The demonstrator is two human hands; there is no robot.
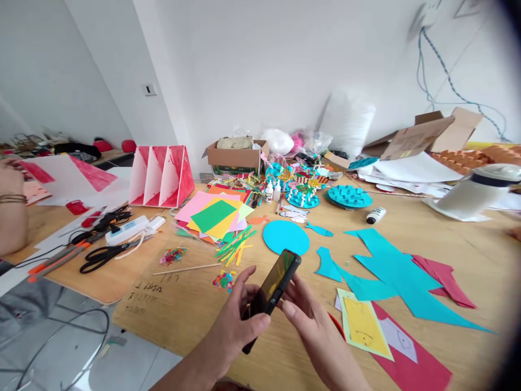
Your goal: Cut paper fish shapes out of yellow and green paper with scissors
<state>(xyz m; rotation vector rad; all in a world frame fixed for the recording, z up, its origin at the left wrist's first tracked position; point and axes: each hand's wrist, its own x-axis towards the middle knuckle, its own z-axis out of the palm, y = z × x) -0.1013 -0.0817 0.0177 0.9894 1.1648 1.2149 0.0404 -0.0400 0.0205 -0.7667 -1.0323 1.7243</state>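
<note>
A black smartphone is tilted in front of me above the table's near edge. My left hand is closed around its lower left side, thumb on the front. My right hand grips its right edge, with the fingers partly hidden behind it. Just beyond the phone lies a blue paper circle, with a blue paper fish and an orange paper fish close by. Bright confetti and green and yellow paper strips lie left of the phone. To the right are blue paper offcuts and a yellow sheet with a drawn fish.
Black scissors and a power strip lie left, near a red-and-white folded stand. Glue bottles, blue paper crafts and a cardboard box stand farther back. Another person's arm is at far left.
</note>
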